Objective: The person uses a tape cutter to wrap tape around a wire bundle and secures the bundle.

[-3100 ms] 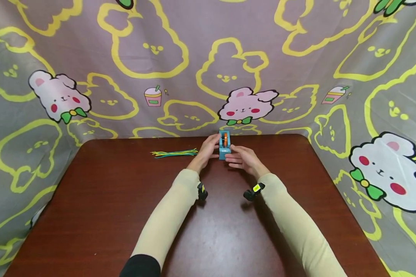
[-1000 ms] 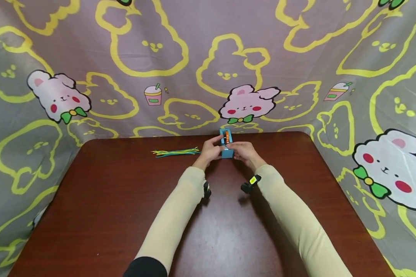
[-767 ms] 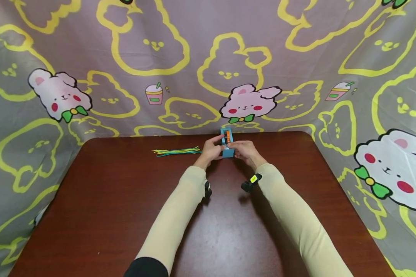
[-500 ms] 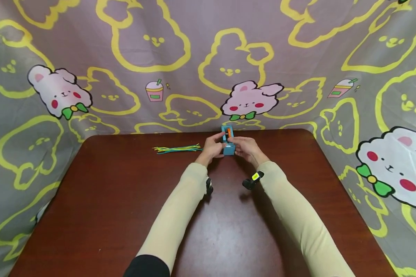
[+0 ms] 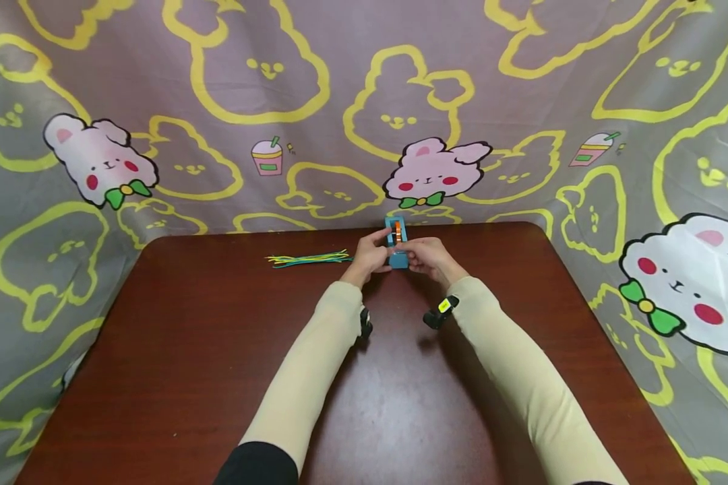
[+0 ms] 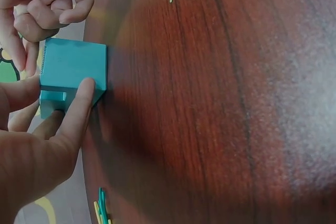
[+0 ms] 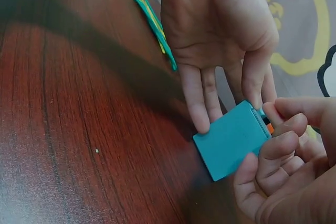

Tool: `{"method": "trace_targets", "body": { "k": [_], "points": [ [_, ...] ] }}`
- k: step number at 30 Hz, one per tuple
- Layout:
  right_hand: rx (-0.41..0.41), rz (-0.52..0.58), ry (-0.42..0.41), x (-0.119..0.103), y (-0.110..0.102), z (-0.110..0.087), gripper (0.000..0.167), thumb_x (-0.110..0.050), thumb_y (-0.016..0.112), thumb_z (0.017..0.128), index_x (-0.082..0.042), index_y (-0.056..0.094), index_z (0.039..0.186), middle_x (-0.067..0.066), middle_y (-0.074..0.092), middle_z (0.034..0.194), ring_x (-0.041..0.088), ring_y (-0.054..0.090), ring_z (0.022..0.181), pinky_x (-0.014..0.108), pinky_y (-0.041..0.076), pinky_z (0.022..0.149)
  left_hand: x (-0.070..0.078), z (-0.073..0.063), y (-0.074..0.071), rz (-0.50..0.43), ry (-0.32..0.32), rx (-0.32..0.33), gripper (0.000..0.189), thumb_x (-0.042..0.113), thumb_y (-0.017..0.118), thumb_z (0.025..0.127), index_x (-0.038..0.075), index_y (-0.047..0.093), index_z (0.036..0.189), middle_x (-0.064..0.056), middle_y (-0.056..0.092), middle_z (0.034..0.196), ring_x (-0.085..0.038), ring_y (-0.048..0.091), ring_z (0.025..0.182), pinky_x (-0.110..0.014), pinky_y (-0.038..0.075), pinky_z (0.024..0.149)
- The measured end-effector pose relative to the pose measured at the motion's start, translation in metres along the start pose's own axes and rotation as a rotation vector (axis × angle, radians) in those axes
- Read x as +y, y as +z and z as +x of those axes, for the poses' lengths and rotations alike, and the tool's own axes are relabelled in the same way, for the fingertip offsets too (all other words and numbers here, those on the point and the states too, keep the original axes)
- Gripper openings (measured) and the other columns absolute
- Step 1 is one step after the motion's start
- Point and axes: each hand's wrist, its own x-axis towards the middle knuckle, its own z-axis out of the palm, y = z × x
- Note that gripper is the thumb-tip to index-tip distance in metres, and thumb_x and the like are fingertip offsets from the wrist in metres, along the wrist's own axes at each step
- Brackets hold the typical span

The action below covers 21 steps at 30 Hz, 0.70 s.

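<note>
Teal tape dispenser (image 5: 399, 261) is at the far edge of the table (image 5: 218, 323), orange roll (image 5: 398, 232) inside. The left hand (image 5: 370, 258) holds its side; the right hand (image 5: 432, 256) curls its fingers at the toothed edge, pinching tape or not I cannot tell. Green and yellow strands (image 5: 309, 259) lie to the left; patterned cloth (image 5: 340, 138) hangs behind.

teal dispenser (image 7: 230, 141), orange roll (image 5: 398, 232), reddish-brown table (image 5: 194, 337)

Teal tape dispenser (image 5: 399, 261) with orange wheel (image 5: 398, 233), near the table's (image 5: 218, 337) far edge.
</note>
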Motion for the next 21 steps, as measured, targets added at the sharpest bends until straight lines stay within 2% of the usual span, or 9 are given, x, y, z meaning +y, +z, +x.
{"method": "trace_targets", "body": {
  "k": [5,10,15,21],
  "points": [
    [0.0,0.001,0.006,0.0025,0.0003,0.0014,0.022,-0.021,0.072,0.095,0.0,0.069,0.092,0.0,0.049,0.061,0.012,0.047,0.056,0.026,0.049,0.058,-0.0015,0.0004,-0.0002,-0.006,0.009,0.005,0.054,-0.002,0.059,0.097,0.02,0.055,0.147,-0.01,0.049,0.151,-0.029,0.065,0.105,-0.045,0.058,0.081],
    [0.003,-0.004,0.01,0.0056,-0.0002,0.0015,0.027,-0.022,0.071,0.096,0.003,0.07,0.104,-0.001,0.05,0.063,0.011,0.047,0.056,0.025,0.049,0.057,-0.0016,0.0006,0.0001,0.003,0.02,0.007,0.053,-0.001,0.059,0.098,0.019,0.056,0.146,-0.01,0.049,0.15,-0.026,0.063,0.11,-0.047,0.055,0.088],
    [0.007,0.002,0.012,0.0072,-0.0003,0.0001,0.036,-0.022,0.071,0.096,0.008,0.067,0.114,-0.002,0.052,0.063,0.009,0.048,0.053,0.023,0.049,0.056,-0.0021,0.0008,0.0003,-0.035,0.017,-0.001,0.053,-0.002,0.06,0.097,0.018,0.055,0.146,-0.011,0.049,0.15,-0.024,0.063,0.11,-0.046,0.053,0.091],
    [0.002,0.007,0.008,0.0079,-0.0007,-0.0027,0.03,-0.022,0.071,0.096,0.004,0.07,0.109,-0.002,0.053,0.064,0.008,0.048,0.054,0.023,0.049,0.057,-0.0021,0.0004,0.0003,-0.025,0.029,0.001,0.053,-0.001,0.058,0.098,0.018,0.054,0.148,-0.01,0.046,0.152,-0.024,0.064,0.107,-0.045,0.054,0.09]
  ]
}}
